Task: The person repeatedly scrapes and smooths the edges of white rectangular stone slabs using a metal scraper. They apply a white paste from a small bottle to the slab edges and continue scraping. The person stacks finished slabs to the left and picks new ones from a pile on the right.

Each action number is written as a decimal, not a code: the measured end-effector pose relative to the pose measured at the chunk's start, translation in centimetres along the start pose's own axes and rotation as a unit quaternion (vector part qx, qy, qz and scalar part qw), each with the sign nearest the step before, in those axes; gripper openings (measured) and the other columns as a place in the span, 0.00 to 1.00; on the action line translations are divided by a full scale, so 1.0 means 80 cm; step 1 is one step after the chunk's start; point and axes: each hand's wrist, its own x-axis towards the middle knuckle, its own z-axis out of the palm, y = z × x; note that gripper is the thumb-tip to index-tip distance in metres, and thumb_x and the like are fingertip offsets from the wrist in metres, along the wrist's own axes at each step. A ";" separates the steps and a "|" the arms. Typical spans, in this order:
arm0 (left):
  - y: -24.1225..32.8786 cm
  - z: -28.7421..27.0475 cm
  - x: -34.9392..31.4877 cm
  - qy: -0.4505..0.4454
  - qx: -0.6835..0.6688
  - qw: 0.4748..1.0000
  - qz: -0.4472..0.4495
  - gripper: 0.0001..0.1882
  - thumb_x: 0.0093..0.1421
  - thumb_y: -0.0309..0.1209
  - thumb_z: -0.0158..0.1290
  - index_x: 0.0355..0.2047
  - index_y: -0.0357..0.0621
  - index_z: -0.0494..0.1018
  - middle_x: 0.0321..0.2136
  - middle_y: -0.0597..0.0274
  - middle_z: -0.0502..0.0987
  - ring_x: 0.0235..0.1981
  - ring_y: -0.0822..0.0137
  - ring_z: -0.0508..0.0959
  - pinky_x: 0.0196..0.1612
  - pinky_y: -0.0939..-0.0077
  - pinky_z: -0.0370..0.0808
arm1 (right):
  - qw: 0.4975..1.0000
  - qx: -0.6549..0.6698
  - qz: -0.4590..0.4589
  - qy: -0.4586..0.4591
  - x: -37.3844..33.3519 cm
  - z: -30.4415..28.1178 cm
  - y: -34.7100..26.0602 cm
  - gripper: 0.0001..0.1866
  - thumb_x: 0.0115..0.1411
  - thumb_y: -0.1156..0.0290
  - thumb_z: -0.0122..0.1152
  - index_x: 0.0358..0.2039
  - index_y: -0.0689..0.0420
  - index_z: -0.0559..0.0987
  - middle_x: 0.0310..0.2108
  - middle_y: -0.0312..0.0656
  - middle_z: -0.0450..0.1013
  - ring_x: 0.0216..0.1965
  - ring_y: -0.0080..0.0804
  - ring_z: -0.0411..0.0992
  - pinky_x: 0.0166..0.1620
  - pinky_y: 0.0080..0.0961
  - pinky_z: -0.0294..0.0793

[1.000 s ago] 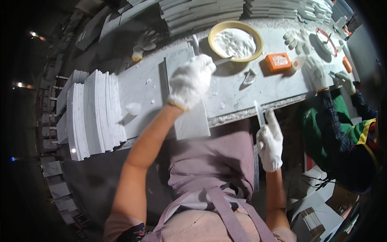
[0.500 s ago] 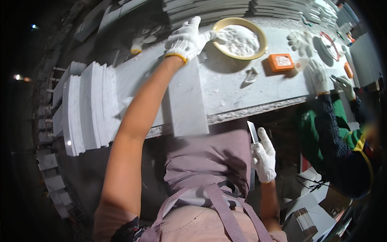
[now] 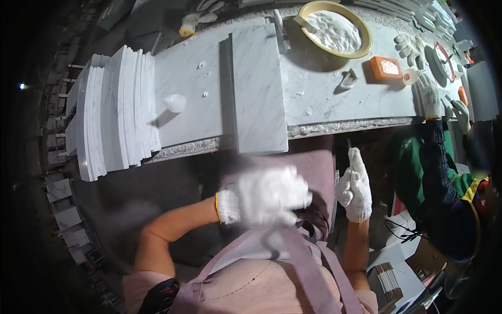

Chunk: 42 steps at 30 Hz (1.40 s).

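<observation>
The long rectangular slab of grey-veined white marble (image 3: 260,91) lies flat across the pale stone desk (image 3: 332,107), its long axis running away from the person and leaning slightly left at the far end. Its near short end points at the person's lap and juts past the desk's rough front edge.

The right hand (image 3: 355,188), in a white knitted glove, stands beside the lap with its index finger stretched away from the body; the other fingers are folded in, gripping a thin grey blade (image 3: 349,142) – only a sliver shows, pointing the same way as that finger.

The white-gloved left hand (image 3: 269,196) hangs over the lap, fingers toward the right (motion blur smears them, so I cannot tell how wide they stand). Right of the slab's far end sits a round cream-yellow bowl (image 3: 367,46) of white powder – a narrow grey tool (image 3: 282,32) lies between them.
</observation>
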 end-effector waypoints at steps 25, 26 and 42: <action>-0.014 -0.019 -0.028 0.154 0.339 0.912 -0.173 0.24 0.57 0.44 0.67 0.52 0.49 0.84 0.51 0.59 0.81 0.60 0.47 0.75 0.67 0.52 0.70 | 0.971 0.131 0.158 -0.120 0.023 0.010 0.073 0.42 0.66 0.63 0.70 0.74 0.58 0.59 0.28 0.36 0.76 0.18 0.24 0.69 0.20 0.21 0.66; -0.015 -0.018 -0.028 0.158 0.340 0.911 -0.174 0.23 0.57 0.43 0.67 0.52 0.50 0.84 0.51 0.59 0.81 0.60 0.48 0.76 0.67 0.52 0.70 | 0.971 0.114 0.154 -0.143 0.023 0.008 0.074 0.41 0.65 0.63 0.71 0.73 0.60 0.60 0.27 0.38 0.76 0.18 0.25 0.69 0.20 0.22 0.66; -0.064 -0.023 0.011 0.171 0.410 0.883 -0.153 0.30 0.48 0.41 0.71 0.53 0.50 0.81 0.58 0.59 0.75 0.65 0.49 0.71 0.70 0.50 0.66 | 0.977 -0.058 0.198 -0.050 0.027 0.048 0.023 0.16 0.60 0.67 0.72 0.40 0.67 0.80 0.37 0.51 0.79 0.29 0.33 0.79 0.29 0.28 0.83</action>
